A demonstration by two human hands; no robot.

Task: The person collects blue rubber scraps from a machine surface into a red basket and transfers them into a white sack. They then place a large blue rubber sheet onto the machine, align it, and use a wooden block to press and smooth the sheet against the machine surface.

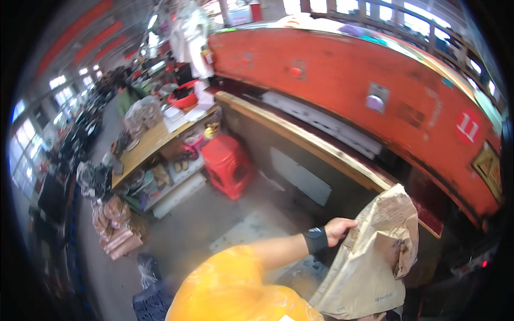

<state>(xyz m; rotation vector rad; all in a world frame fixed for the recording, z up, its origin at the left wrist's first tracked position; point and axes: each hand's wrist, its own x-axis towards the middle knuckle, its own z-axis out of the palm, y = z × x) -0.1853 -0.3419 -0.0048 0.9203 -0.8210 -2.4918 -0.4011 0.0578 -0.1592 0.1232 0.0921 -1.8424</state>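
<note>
A large, creased brown paper bag (369, 267) hangs on the right, with dark handwriting on its side. My left hand (339, 230) pinches its left edge, fingers closed on the paper; a black wristband (316, 240) circles that wrist below a yellow-orange sleeve (225, 283). At the bottom rim a small part of my right hand (375, 317) shows against the bag's lower edge. Its fingers are mostly hidden, so its grip is unclear. What the bag holds, if anything, does not show.
A red machine (332, 69) with a wooden rail (300, 136) runs along the far right. A red plastic stool (225, 163) stands on the floor beside a wooden table (147, 142) with shelves. Wrapped bundles (115, 224) lie at left.
</note>
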